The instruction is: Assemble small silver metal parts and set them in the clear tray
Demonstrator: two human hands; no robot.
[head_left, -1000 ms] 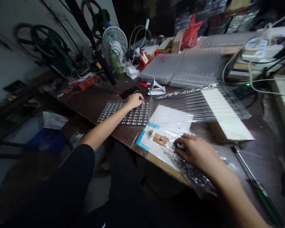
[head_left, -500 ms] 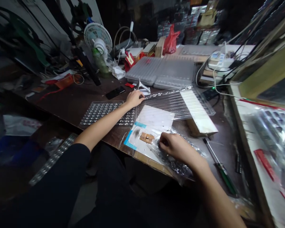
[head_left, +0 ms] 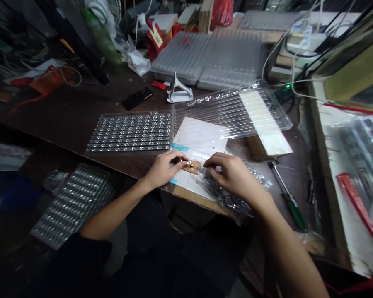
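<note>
My left hand pinches a small shiny metal part over a brown block on a white board. Just right of the block, my right hand has thumb and fingertips drawn together; what they hold, if anything, is too small to make out. Beneath that hand lies a clear plastic bag of small metal parts. Behind the board a clear ribbed tray leans on a white-topped block, with a row of metal pieces along its far edge.
A tray filled with metal pieces lies at the left, and more filled trays sit lower down. A phone, a white stand and stacked clear trays are farther back. At right lies a green-handled screwdriver.
My left hand has come from the ribbed tray's far row down to the brown block, now with a small metal part. My right hand stays by the bag. The view has tilted downward.
</note>
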